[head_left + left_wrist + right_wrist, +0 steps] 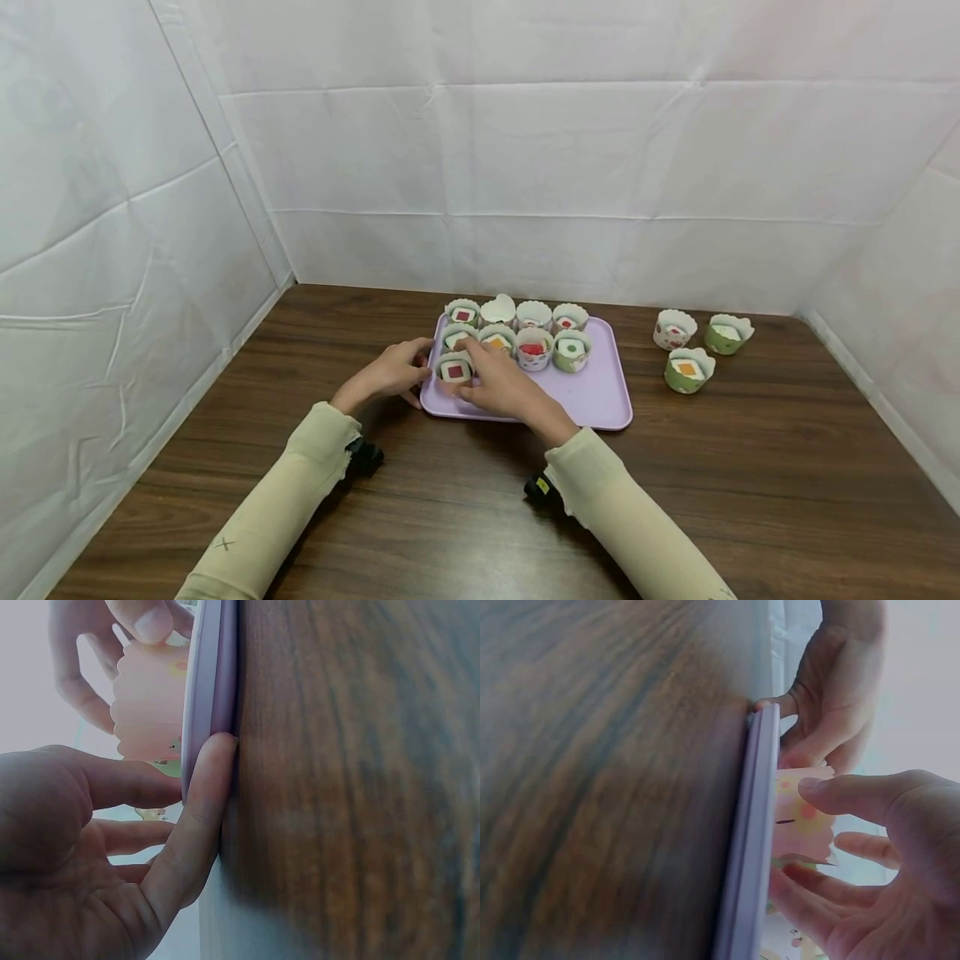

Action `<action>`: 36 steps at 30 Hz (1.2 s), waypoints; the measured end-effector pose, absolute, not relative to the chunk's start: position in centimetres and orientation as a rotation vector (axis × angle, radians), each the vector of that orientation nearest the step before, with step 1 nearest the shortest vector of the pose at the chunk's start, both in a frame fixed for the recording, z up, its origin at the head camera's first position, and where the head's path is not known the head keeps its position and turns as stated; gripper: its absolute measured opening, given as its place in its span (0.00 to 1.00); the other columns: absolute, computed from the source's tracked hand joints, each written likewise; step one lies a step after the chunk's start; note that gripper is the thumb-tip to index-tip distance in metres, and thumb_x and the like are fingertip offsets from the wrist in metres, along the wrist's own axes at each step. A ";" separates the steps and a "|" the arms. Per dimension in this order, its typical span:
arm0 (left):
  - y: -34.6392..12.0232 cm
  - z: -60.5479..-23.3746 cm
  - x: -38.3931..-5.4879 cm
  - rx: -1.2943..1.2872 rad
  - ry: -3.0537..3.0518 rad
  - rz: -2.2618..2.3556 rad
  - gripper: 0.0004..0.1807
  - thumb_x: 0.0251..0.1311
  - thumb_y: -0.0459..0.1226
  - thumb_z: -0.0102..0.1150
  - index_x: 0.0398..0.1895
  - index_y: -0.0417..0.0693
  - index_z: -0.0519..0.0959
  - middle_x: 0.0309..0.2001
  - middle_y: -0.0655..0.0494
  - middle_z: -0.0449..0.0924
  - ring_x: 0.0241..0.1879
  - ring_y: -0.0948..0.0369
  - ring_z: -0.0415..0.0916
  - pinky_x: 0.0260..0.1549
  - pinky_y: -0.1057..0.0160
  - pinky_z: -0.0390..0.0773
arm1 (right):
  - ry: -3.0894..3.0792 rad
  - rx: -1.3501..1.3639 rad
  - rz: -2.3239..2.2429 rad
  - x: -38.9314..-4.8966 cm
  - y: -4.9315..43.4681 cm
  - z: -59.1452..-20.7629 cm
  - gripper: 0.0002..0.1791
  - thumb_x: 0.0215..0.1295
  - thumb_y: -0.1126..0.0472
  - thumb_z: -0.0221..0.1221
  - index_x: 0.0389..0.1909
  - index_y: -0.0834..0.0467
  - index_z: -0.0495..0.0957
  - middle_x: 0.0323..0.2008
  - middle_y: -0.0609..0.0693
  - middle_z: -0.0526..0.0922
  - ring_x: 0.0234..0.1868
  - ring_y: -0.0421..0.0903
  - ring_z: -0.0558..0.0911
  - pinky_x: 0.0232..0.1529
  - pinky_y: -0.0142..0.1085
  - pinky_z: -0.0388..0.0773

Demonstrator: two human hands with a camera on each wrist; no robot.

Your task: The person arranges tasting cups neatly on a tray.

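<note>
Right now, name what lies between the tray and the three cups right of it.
Between tray and cups, the head view shows only bare tabletop.

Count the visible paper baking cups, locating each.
12: on the lilac tray, four baking cups at back, four cups in front, one pink cup front left; three cups on the table at right. The right hand may hide more.

There are twelve paper cups, one tray and two hands.

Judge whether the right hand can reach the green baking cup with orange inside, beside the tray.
Probably yes: that green baking cup stands on open tabletop, its near side unblocked, though the right hand must first leave the pink baking cup.
</note>
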State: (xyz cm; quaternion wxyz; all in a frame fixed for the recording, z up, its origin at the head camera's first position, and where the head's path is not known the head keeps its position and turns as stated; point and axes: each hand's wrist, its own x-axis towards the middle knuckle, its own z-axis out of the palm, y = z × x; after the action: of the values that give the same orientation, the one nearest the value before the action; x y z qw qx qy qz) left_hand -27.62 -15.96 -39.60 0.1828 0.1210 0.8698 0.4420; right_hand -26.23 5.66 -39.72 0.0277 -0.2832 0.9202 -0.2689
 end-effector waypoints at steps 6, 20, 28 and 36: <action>-16.0 -39.7 -27.7 0.345 2.452 1.240 0.33 0.73 0.28 0.48 0.80 0.36 0.56 0.49 0.38 0.71 0.37 0.52 0.82 0.29 0.57 0.92 | 2.861 -0.879 -0.794 -25.6 6.4 -39.2 0.36 0.67 0.51 0.69 0.72 0.58 0.67 0.51 0.57 0.83 0.58 0.56 0.78 0.58 0.51 0.79; -15.9 -39.7 -27.8 0.339 2.459 1.226 0.34 0.72 0.28 0.49 0.80 0.36 0.55 0.50 0.37 0.69 0.39 0.51 0.82 0.29 0.58 0.92 | 2.995 -1.028 -0.818 -24.4 10.7 -37.8 0.25 0.68 0.58 0.65 0.64 0.58 0.75 0.47 0.60 0.86 0.47 0.53 0.87 0.47 0.47 0.87; -16.0 -39.7 -27.9 0.344 2.472 1.219 0.34 0.72 0.28 0.49 0.80 0.35 0.56 0.50 0.37 0.70 0.39 0.51 0.81 0.29 0.58 0.92 | 3.005 -1.093 -1.027 -24.8 13.6 -37.5 0.17 0.69 0.63 0.65 0.57 0.60 0.81 0.50 0.59 0.87 0.44 0.51 0.89 0.42 0.42 0.91; -15.9 -39.8 -27.8 0.343 2.479 1.210 0.34 0.71 0.28 0.50 0.79 0.34 0.56 0.51 0.36 0.69 0.39 0.51 0.81 0.29 0.58 0.92 | 2.994 -1.062 -1.042 -25.0 16.4 -37.7 0.19 0.69 0.65 0.65 0.60 0.62 0.80 0.51 0.59 0.87 0.45 0.51 0.88 0.41 0.41 0.91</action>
State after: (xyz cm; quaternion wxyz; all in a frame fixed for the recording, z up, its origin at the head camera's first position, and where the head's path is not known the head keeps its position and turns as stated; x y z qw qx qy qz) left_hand -27.80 -15.89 -39.81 0.1799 0.1212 0.8773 0.4281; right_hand -25.01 16.39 -37.69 -0.1007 -0.3160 0.8909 -0.3102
